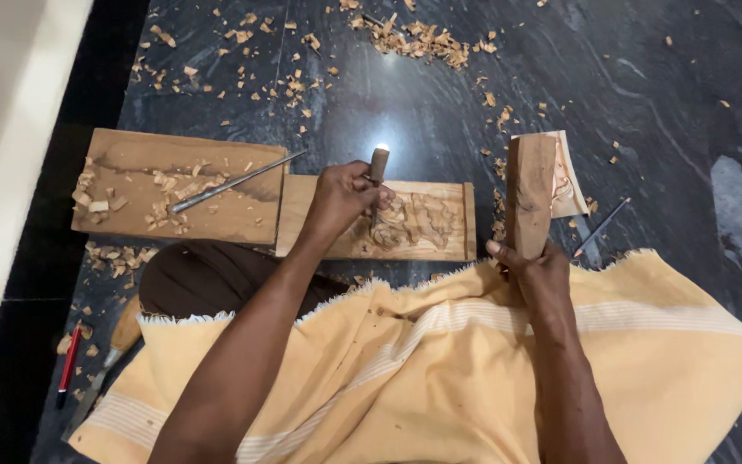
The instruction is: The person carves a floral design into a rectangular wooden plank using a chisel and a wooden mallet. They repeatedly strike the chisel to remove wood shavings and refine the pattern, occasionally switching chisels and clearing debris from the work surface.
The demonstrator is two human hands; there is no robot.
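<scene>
My left hand (342, 199) grips a chisel with a wooden handle (378, 163), its tip set on a pale wooden panel (453, 230) that bears a half-carved relief. My right hand (532, 268) holds a thick wooden block (531, 191) upright like a mallet, to the right of the panel and apart from the chisel. A yellow cloth (474, 369) covers my lap below both arms.
A larger wooden board (130, 167) lies left of the panel, with shavings and a metal chisel (232, 183) on it. Wood chips (418, 41) litter the dark stone floor. A paper drawing (567, 176) lies behind the block, a thin tool (599, 227) beside it. A red pencil (69, 359) lies at lower left.
</scene>
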